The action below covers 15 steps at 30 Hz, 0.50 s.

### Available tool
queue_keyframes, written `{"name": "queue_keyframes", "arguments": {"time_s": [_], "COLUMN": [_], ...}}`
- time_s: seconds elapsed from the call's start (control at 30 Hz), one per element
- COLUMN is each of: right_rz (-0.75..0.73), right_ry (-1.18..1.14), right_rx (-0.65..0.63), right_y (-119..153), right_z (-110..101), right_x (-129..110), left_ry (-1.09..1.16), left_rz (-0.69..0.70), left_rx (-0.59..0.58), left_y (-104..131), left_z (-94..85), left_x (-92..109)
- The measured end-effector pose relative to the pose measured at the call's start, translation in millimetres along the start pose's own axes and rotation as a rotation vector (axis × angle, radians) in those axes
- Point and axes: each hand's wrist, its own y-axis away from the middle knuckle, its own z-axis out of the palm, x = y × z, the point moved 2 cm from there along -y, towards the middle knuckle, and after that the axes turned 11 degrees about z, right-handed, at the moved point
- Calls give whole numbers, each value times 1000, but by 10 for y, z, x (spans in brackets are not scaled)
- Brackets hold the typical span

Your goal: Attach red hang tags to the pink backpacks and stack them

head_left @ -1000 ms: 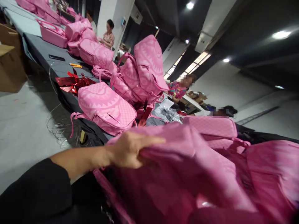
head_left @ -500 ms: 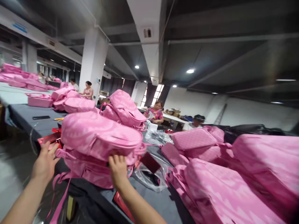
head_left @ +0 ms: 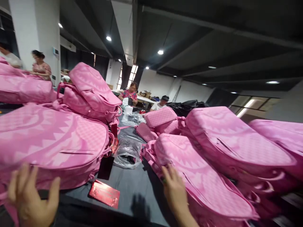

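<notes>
A pink patterned backpack lies flat on the left of the table. In front of its near side is my left hand, fingers spread, holding nothing; whether the fingertips touch the fabric I cannot tell. My right hand rests with outstretched fingers against the near left side of another pink backpack, at the right. Between the two hands, a shiny red card lies on the dark cloth. A dark hang tag hangs beside the left backpack.
More pink backpacks are piled at the right, and another pink backpack stands behind the left one. Clear plastic bags lie along the middle of the dark table cloth. Several people sit farther back, including a person in a colourful top.
The view has swung right. My right hand has left the left backpack and now touches the right one. My left hand has moved from the strap side to the backpack's near side.
</notes>
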Motion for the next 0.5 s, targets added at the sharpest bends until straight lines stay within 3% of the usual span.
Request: {"name": "queue_keyframes", "arguments": {"time_s": [0.07,0.1,0.2,0.27,0.37,0.5], "right_rz": [230,286,303,306,309,361], "right_ry": [300,388,437,368,227,123], "right_rx": [-136,-209,-364,-400,-427,-341], "right_y": [68,112,216,201,4,-447], "right_z": [12,5,-34,-78,-223,-731], "right_x": [615,780,827,723,722,974], "left_ry": [62,119,286,357,449,614], "left_rz": [105,159,234,210,142,-162], "left_rx": [-112,-198,-432,-513,-633,-902], "left_y": [309,444,733,847,1034,1394], "left_z": [233,365,699,812,833,842], "left_x": [480,696,1136,1249,1269,1302]}}
